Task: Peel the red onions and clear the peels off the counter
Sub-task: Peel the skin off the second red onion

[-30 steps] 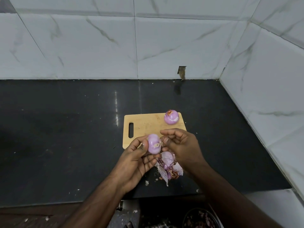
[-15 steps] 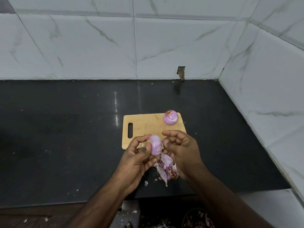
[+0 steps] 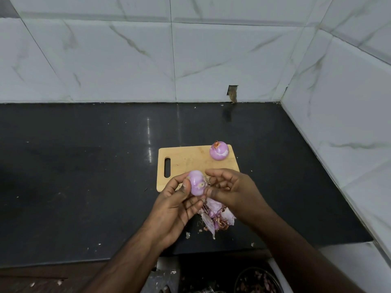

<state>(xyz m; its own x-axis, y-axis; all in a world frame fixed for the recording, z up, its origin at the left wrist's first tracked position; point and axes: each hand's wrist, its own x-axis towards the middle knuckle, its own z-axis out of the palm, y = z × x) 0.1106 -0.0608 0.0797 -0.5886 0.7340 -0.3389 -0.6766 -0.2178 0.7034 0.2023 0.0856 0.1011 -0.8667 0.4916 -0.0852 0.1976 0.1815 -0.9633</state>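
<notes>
My left hand (image 3: 177, 206) grips a peeled pale-purple onion (image 3: 196, 185) over the near edge of the wooden cutting board (image 3: 186, 163). My right hand (image 3: 230, 190) is beside the onion, its fingertips pinching at the root end where brown fibres show. A second peeled onion (image 3: 219, 150) with a reddish stub on top sits on the board's far right corner. A pile of purple and brown peels (image 3: 218, 216) lies on the black counter (image 3: 84, 176) under my hands, partly hidden by them.
Small peel scraps (image 3: 187, 235) dot the counter near its front edge. A dark round bin (image 3: 258, 281) holding peels stands below the counter at the bottom right. White marble-look walls close the back and right side.
The onion has turned in my left hand, so its root end now faces up. My right fingers stay at that end; the peel pile and second onion have not moved.
</notes>
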